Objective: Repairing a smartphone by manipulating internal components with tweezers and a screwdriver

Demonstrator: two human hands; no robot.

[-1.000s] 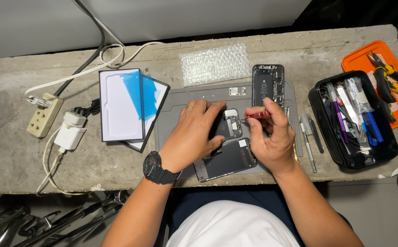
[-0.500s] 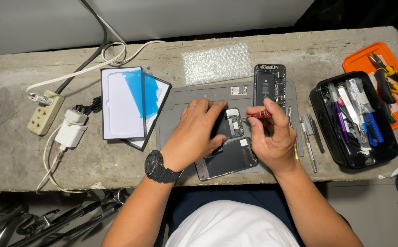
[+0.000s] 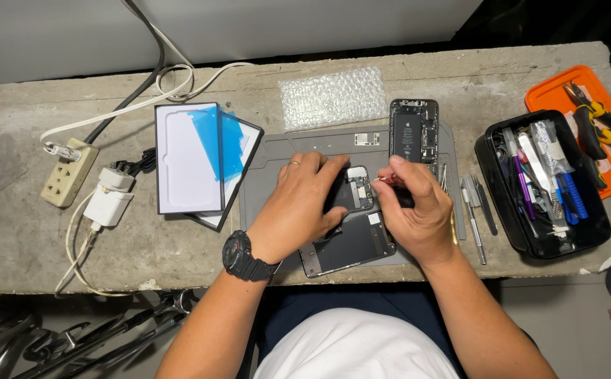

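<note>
An opened dark phone lies on a grey work mat at the middle of a concrete bench. My left hand, with a black wrist watch and a ring, presses down on the phone's upper half and steadies it. My right hand pinches a thin tool with a reddish tip over the phone's inner parts. A second opened phone body, battery showing, lies on the mat just beyond my right hand.
A white screen panel with blue film lies left of the mat. Bubble wrap sits behind. A power strip and charger are far left. Loose tools, a black tool tray and an orange tray with pliers are right.
Both hands stay on the opened phone; my right hand's fingers with the tool have shifted only slightly. Nothing else on the bench has moved.
</note>
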